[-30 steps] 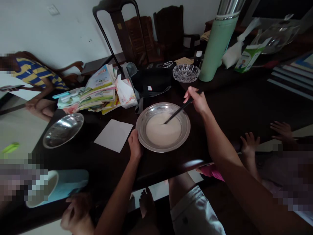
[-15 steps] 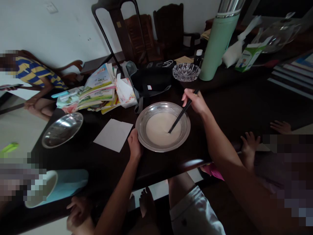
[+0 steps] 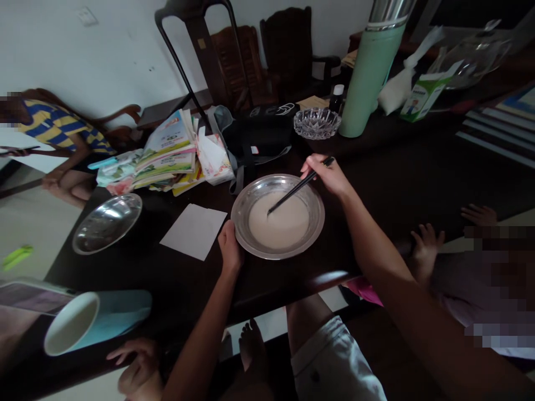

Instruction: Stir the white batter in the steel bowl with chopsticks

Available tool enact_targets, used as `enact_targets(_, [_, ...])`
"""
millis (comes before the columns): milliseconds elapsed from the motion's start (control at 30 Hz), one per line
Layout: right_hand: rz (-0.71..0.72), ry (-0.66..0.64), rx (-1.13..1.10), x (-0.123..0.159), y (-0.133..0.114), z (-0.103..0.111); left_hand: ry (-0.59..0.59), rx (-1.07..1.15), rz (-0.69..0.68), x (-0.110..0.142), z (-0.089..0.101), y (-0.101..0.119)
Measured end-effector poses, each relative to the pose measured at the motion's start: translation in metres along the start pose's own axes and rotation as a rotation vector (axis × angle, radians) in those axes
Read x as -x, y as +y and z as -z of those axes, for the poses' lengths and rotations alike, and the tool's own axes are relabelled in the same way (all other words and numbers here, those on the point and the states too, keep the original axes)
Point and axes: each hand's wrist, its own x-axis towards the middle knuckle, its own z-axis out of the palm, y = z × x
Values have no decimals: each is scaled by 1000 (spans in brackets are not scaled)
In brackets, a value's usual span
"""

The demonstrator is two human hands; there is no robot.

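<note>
Two bare hands are used at one metal bowl (image 3: 278,254), which is placed on the dark table (image 3: 179,289) and contains a pale liquid (image 3: 286,225). By the right hand (image 3: 321,170), the black chopsticks (image 3: 292,191) are held near their upper end; the grip is narrow, with the thumb and fingers closed around them. The chopsticks are tilted over the bowl, and their lower tips are put in the liquid. By the left hand (image 3: 229,245), the left rim of the bowl is held; the fingers are curled in, but how they are placed below the rim cannot be told. A sheet of white paper (image 3: 194,229) is laid just beside this hand. Farther left, a second bowl (image 3: 109,223) can be seen, tilted.
</note>
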Motion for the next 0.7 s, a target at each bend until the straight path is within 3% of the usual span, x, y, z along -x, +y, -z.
enact_targets(67, [15,113,4,0,0,1,7,20,14,0,0,-1])
enact_targets(133, [10,146,-13,0,0,3,2,31,13,0,0,-2])
enact_targets(300, [-19,-46,-15,1,2,0,5,13,1,-1,0,-1])
enact_targets(467, [21,194,-3,-2,2,5,2,10,2,0,-1,0])
enact_targets(633, [-7,-44,-22,1,2,-2,-18,5,-3,-1,1,-2])
enact_targets(700, [10,-26,-2,0,2,-2,-16,12,0,-1,1,-2])
